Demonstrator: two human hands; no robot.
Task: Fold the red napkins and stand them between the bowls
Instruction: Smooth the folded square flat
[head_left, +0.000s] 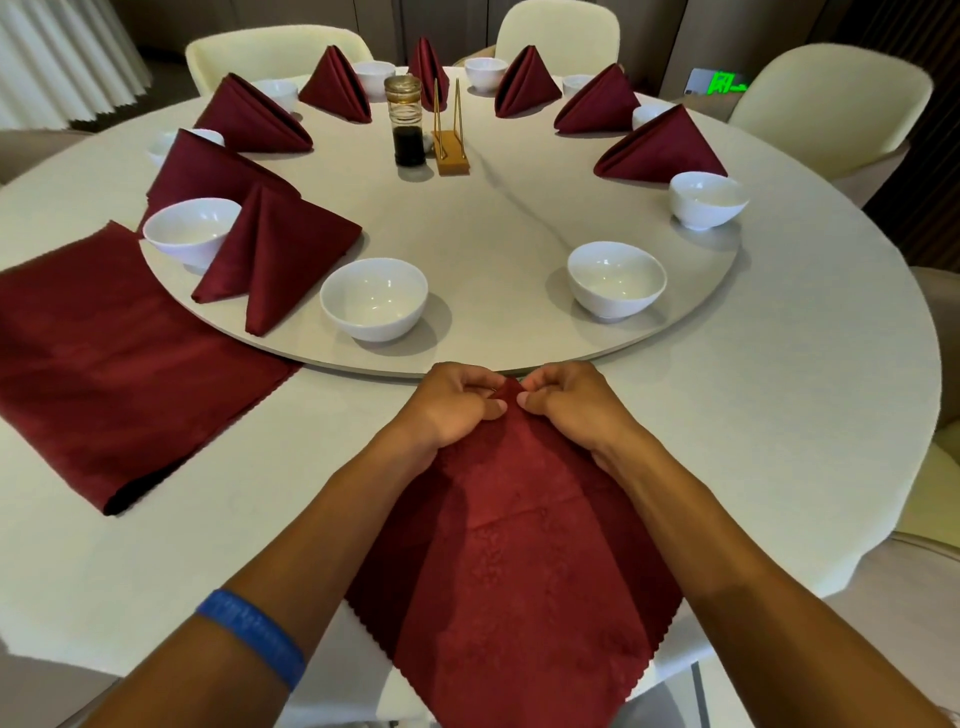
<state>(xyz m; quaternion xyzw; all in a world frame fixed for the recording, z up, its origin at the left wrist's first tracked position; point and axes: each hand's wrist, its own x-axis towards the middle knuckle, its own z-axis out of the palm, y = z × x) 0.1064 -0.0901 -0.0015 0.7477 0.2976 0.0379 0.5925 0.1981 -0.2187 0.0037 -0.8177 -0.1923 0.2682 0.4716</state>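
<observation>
Red napkin (519, 561) lay on the table's near edge in front of me, both my left hand (457, 410) and right hand (566, 405) pinching its far tip, I think with corners matched, which mattered for a sharp crease.

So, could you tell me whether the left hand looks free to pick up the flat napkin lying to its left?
Probably not yet: the left hand is pinching the napkin being folded. Nothing blocks the way to the flat napkin.
</observation>
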